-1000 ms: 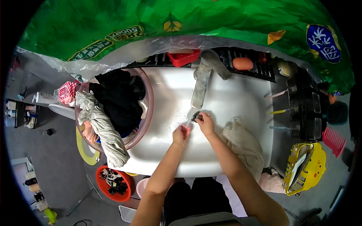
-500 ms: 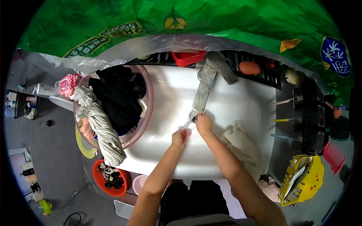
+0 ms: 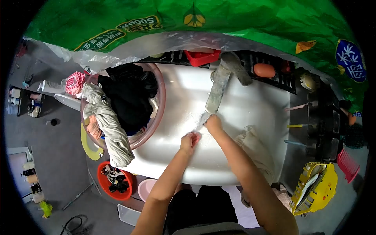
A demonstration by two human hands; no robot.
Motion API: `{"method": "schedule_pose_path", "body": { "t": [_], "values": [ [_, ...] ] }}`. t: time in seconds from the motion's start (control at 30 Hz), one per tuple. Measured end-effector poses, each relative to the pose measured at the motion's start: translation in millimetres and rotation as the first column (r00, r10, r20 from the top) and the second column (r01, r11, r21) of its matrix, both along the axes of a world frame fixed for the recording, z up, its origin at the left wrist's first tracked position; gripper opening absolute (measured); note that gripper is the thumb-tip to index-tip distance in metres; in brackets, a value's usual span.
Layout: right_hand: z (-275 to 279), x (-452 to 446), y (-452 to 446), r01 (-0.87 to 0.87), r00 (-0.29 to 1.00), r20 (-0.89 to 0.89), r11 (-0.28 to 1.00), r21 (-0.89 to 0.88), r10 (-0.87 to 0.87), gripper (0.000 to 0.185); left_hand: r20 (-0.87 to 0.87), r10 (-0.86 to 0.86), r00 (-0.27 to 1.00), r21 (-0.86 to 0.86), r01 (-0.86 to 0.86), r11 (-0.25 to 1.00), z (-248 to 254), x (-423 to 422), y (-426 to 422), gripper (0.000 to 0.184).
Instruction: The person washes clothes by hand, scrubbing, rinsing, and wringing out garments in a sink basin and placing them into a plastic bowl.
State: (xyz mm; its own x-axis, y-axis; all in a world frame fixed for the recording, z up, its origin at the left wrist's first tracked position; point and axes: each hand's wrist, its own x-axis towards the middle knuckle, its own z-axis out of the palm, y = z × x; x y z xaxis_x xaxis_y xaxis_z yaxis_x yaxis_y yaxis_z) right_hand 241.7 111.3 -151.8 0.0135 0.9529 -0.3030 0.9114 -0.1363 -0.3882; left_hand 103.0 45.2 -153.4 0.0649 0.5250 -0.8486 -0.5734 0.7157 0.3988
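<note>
Water runs from the grey faucet [image 3: 217, 92] into the white sink [image 3: 176, 98]. Just under the spout is my right hand [image 3: 213, 123], its fingers closed; what they hold is hidden in this view. Lower and to the left, my left hand [image 3: 190, 141] is curled beside the stream, with something reddish or wet skin at its fingers, too small to make out. A pale wet cloth [image 3: 254, 150] lies against the sink's right side, near my right forearm. At the left stands a clear pink basin [image 3: 159, 105] heaped with black clothes [image 3: 127, 96] and a twisted white garment [image 3: 107, 129].
A green plastic bag [image 3: 243, 19] hangs across the top. Behind the faucet, a black rack holds a red dish [image 3: 201, 57] and orange soap [image 3: 264, 70]. Toothbrushes and a yellow basket [image 3: 323, 188] are at the right. A red basin [image 3: 103, 182] with small items stands lower left.
My right hand has moved up closer to the spout, and the dark object seen in its fingers earlier is now hidden. My left hand stays low beside the stream. The view has shifted slightly.
</note>
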Motion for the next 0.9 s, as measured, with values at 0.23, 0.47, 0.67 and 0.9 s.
{"method": "schedule_pose_path", "body": {
  "t": [0.23, 0.47, 0.67, 0.9],
  "values": [
    [4, 3, -52, -0.265, 0.961, 0.131, 0.950, 0.165, 0.245, 0.051, -0.025, -0.035, 0.999, 0.037, 0.036, 0.999, 6, 2, -1, 0.021],
    [-20, -1, -57, -0.352, 0.914, 0.294, 0.908, 0.227, 0.280, 0.046, -0.009, -0.072, 0.997, 0.014, 0.072, 0.997, 20, 2, 0, 0.018],
    [6, 9, -46, -0.239, 0.963, 0.143, 0.968, 0.075, 0.227, 0.057, -0.042, -0.094, 0.995, 0.023, 0.095, 0.995, 44, -1, -11, 0.020],
    [112, 67, -139, 0.236, 0.970, -0.160, 0.864, 0.445, -0.182, 0.054, -0.002, -0.327, 0.945, 0.119, 0.325, 0.938, 71, 27, -37, 0.019]
  ]
}}
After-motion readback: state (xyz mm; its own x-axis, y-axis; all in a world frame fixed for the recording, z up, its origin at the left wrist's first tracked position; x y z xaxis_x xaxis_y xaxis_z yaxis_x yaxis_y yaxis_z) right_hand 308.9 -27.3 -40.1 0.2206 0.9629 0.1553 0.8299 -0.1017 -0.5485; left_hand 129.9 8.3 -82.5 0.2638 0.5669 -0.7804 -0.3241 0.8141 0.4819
